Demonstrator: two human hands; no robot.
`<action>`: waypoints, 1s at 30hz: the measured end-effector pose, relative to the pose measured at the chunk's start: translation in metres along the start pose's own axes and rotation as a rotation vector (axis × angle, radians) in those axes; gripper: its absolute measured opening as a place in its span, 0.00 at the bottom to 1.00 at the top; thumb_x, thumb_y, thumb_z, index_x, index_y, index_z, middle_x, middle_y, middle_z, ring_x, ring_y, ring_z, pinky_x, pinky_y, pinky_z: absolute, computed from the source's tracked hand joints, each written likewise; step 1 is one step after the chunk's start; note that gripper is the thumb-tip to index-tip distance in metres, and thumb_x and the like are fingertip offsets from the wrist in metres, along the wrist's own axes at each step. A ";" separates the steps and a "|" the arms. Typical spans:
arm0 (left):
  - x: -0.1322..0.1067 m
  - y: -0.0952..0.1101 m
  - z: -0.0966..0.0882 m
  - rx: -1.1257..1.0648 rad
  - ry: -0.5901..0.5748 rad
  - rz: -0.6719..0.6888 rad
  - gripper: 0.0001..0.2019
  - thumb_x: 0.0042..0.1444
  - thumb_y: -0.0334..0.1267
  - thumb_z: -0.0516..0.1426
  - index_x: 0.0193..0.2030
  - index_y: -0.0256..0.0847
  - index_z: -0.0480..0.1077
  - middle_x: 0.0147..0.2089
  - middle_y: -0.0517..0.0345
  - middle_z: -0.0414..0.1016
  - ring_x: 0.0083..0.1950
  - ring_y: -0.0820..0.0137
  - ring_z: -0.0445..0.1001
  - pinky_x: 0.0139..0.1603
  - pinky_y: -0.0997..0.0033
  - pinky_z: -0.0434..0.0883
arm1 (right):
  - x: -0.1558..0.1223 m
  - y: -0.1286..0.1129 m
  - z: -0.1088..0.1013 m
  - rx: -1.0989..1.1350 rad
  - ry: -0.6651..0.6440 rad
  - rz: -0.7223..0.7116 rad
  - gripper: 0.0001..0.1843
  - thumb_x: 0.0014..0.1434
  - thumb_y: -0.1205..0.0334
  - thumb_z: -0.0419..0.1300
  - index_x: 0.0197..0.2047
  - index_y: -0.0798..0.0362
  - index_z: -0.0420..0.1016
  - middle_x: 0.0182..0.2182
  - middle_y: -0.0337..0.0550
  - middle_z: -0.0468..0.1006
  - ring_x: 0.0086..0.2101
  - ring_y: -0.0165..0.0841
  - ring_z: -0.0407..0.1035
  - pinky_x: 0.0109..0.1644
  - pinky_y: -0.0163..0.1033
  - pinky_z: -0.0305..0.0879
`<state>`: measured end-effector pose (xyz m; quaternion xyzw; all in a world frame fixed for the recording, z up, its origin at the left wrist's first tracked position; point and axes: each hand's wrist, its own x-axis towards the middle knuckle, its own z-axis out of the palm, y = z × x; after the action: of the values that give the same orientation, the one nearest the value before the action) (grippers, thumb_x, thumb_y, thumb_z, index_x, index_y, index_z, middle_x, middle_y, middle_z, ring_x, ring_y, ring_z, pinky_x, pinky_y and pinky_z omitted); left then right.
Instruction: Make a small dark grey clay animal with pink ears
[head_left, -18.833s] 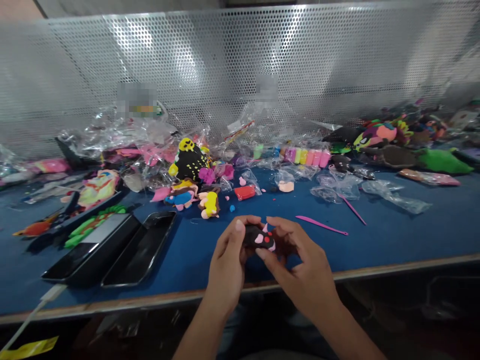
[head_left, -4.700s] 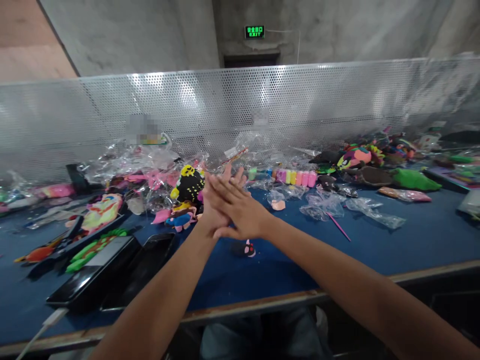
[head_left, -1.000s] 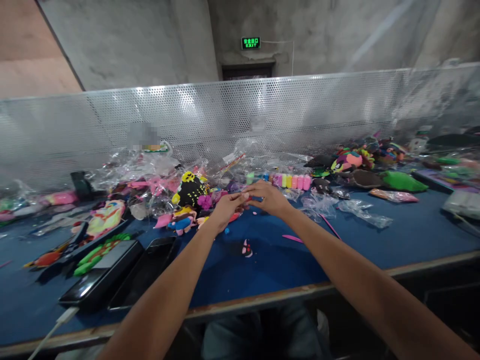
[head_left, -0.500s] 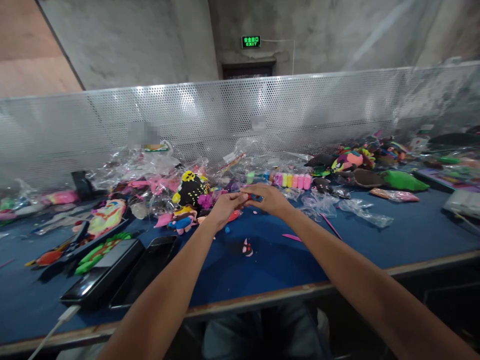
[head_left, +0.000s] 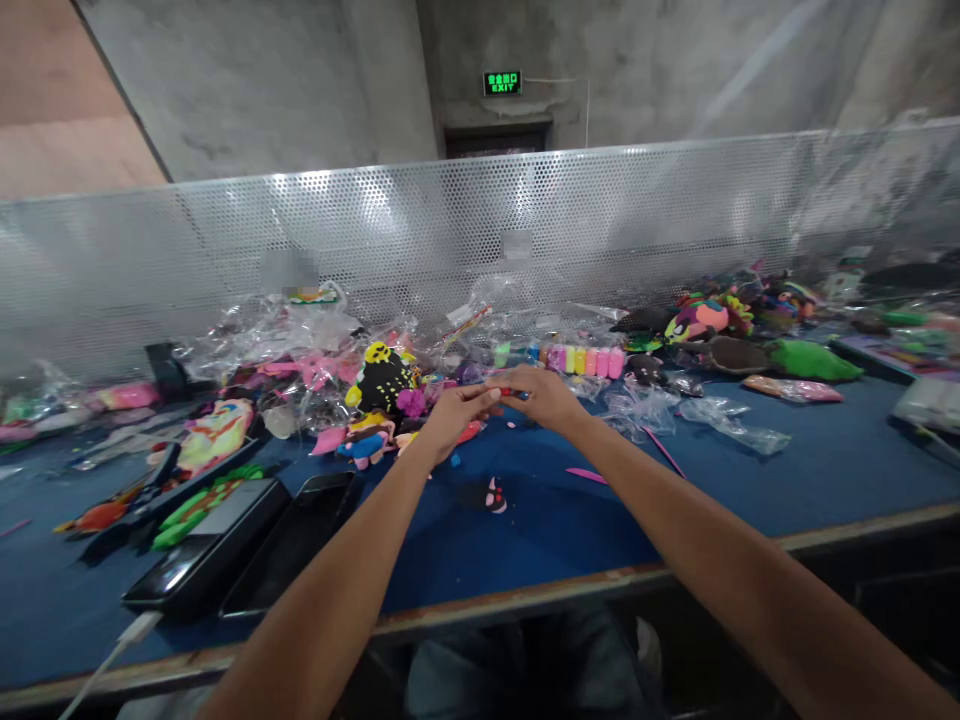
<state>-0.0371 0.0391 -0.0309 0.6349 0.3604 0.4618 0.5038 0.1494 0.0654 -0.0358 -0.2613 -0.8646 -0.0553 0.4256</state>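
Both arms reach out over the blue table [head_left: 825,470]. My left hand [head_left: 454,418] and my right hand [head_left: 541,398] meet fingertip to fingertip above the table, pinching a small red piece of clay [head_left: 507,391] between them. Below the hands, a small black clay figure with pink and red spots [head_left: 489,495] lies on the table, touched by neither hand. Just left of my left hand stands a black clay figure with yellow dots [head_left: 381,375].
Two dark phones [head_left: 247,545] lie at the front left, one with a white cable. A row of coloured clay sticks [head_left: 581,360], crumpled clear wrappers [head_left: 705,415], pink modelling tools [head_left: 585,476] and other clay figures [head_left: 701,320] lie before a perforated metal screen [head_left: 480,240].
Long ago both hands held the black figure near the table edge; it now lies on the table. Over the last second the hands stay together at the red piece, barely shifting.
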 end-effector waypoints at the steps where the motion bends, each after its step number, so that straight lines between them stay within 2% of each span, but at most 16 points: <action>1: 0.000 0.000 0.001 0.006 -0.006 -0.001 0.25 0.41 0.55 0.70 0.40 0.37 0.81 0.36 0.51 0.82 0.36 0.67 0.78 0.39 0.69 0.67 | 0.000 0.000 0.001 0.007 0.008 -0.013 0.14 0.62 0.62 0.62 0.51 0.47 0.81 0.46 0.45 0.83 0.48 0.39 0.76 0.53 0.44 0.72; 3: -0.001 -0.001 0.002 0.011 0.002 0.003 0.25 0.41 0.56 0.69 0.39 0.37 0.81 0.36 0.51 0.82 0.34 0.68 0.77 0.38 0.70 0.67 | 0.000 0.001 0.003 0.017 0.021 -0.025 0.14 0.62 0.62 0.62 0.51 0.47 0.81 0.47 0.45 0.83 0.49 0.39 0.76 0.55 0.44 0.71; 7: -0.001 -0.002 0.003 0.027 0.013 -0.009 0.25 0.40 0.60 0.68 0.35 0.38 0.81 0.31 0.53 0.80 0.31 0.69 0.76 0.37 0.69 0.66 | -0.002 0.001 0.004 0.021 0.014 0.016 0.17 0.60 0.63 0.64 0.53 0.46 0.80 0.46 0.44 0.83 0.48 0.39 0.76 0.52 0.44 0.73; 13: -0.002 -0.002 0.004 -0.037 0.008 -0.024 0.26 0.39 0.57 0.70 0.37 0.36 0.81 0.33 0.52 0.80 0.34 0.69 0.76 0.38 0.70 0.65 | -0.002 0.002 0.006 0.045 0.007 0.011 0.16 0.60 0.64 0.64 0.51 0.45 0.81 0.46 0.44 0.83 0.48 0.39 0.77 0.54 0.45 0.72; 17: -0.003 0.000 0.006 -0.089 0.024 -0.047 0.25 0.37 0.56 0.71 0.34 0.36 0.80 0.30 0.53 0.79 0.33 0.71 0.75 0.38 0.71 0.65 | -0.002 0.002 0.006 0.042 0.007 0.007 0.18 0.59 0.64 0.65 0.53 0.46 0.80 0.46 0.45 0.83 0.48 0.40 0.76 0.54 0.45 0.72; 21: -0.004 0.001 0.006 -0.099 0.004 -0.072 0.24 0.37 0.55 0.71 0.35 0.37 0.80 0.34 0.52 0.80 0.34 0.71 0.76 0.37 0.72 0.65 | -0.002 -0.001 0.004 0.061 0.005 0.000 0.14 0.62 0.62 0.62 0.51 0.46 0.81 0.45 0.44 0.84 0.47 0.38 0.77 0.53 0.43 0.72; 27: -0.002 -0.002 0.005 -0.062 0.040 -0.034 0.24 0.38 0.57 0.70 0.32 0.36 0.80 0.29 0.53 0.79 0.33 0.70 0.75 0.38 0.70 0.66 | -0.001 -0.008 0.000 0.043 -0.005 0.076 0.17 0.60 0.63 0.65 0.53 0.46 0.80 0.46 0.44 0.83 0.46 0.38 0.77 0.51 0.41 0.72; 30: -0.002 -0.001 0.006 -0.072 0.009 -0.018 0.24 0.39 0.56 0.70 0.35 0.36 0.80 0.32 0.53 0.80 0.32 0.71 0.76 0.38 0.71 0.66 | -0.001 -0.009 -0.001 0.059 -0.004 0.091 0.15 0.61 0.64 0.64 0.50 0.46 0.81 0.44 0.44 0.84 0.45 0.38 0.77 0.50 0.41 0.72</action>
<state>-0.0320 0.0353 -0.0332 0.6109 0.3514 0.4730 0.5288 0.1465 0.0572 -0.0348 -0.2878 -0.8540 -0.0096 0.4334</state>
